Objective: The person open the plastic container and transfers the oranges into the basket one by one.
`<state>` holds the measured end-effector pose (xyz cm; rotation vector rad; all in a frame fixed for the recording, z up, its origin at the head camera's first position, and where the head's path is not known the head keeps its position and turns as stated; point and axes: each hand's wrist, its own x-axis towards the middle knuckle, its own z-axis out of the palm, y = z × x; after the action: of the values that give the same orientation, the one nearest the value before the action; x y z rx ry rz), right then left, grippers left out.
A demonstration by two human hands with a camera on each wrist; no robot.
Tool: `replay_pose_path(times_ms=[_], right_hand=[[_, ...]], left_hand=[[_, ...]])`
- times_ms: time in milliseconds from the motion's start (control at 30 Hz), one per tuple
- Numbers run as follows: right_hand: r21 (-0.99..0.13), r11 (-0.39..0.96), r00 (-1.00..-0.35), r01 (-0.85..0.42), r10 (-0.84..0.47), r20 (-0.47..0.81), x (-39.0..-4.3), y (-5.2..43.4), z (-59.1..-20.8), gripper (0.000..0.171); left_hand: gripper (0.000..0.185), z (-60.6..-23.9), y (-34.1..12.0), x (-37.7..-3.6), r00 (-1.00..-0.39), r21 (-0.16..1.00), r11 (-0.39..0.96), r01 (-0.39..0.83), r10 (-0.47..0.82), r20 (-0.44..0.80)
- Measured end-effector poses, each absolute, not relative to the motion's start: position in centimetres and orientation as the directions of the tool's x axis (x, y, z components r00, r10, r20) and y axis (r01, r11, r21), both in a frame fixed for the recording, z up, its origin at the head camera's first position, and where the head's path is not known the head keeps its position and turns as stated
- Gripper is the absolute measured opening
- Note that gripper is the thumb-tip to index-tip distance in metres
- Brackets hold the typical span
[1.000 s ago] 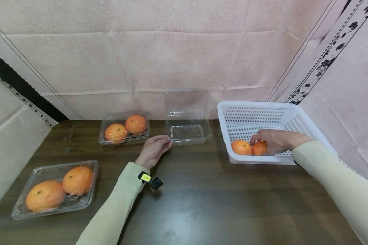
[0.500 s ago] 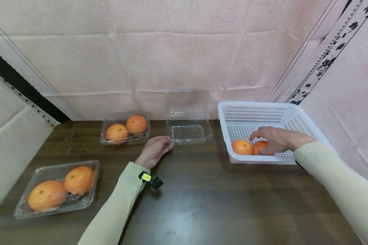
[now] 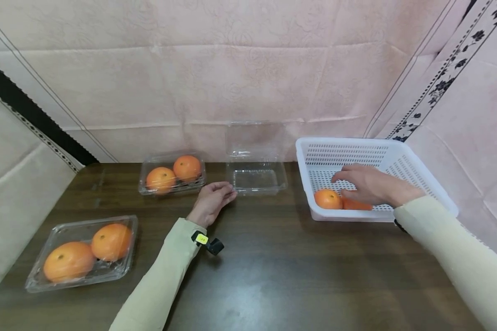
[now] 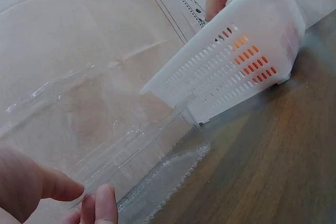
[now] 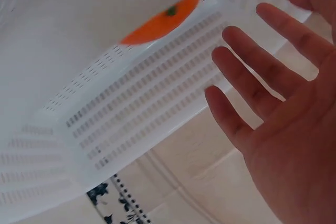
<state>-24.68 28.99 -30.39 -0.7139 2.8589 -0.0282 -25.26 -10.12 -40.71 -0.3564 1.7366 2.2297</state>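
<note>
My left hand [image 3: 211, 202] pinches the left edge of an open clear plastic clamshell box [image 3: 257, 180], whose lid stands up at the back. In the left wrist view the thumb and fingertips [image 4: 106, 203] meet right at the box's edge. My right hand [image 3: 366, 184] hovers over the white perforated basket [image 3: 352, 216] on the right, palm down, holding nothing. Its fingers [image 5: 244, 74] are spread and straight in the right wrist view. Below it lie two oranges: one [image 3: 328, 199] in full view, the other [image 3: 356, 204] partly hidden by the hand.
Two closed clear boxes, each with two oranges, stand on the left: one [image 3: 171, 183] at the back, a nearer one [image 3: 83, 273] at the front left. The dark wooden table [image 3: 273, 266] meets a pink cloth wall [image 3: 240, 82] behind the boxes and basket.
My right hand has let go of the right orange in the basket and risen slightly, its fingers opening out. The left hand keeps its place at the clamshell box.
</note>
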Motion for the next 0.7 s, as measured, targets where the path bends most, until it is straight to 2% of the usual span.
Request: replay_pose_path(times_ms=[133,267,700], right_hand=[[-0.028,0.881,-0.874,-0.472,-0.472,-0.114,-24.1,27.9,-30.4,0.03],[0.0,0.888,-0.888,-0.46,-0.459,-0.031,-23.3,26.8,-30.6,0.031],[-0.076,0.885,-0.884,-0.46,-0.448,0.135,-20.4,23.8,-32.5,0.037]], left_hand=[[0.043,-40.6,-9.9,-25.2,-0.932,0.902,-0.235,-0.361,0.06,-0.357],[0.044,-40.5,-9.7,-25.3,-0.929,0.899,-0.238,-0.367,0.056,-0.365],[0.044,-40.2,-8.3,-25.3,-0.941,0.915,-0.221,-0.337,0.033,-0.338]])
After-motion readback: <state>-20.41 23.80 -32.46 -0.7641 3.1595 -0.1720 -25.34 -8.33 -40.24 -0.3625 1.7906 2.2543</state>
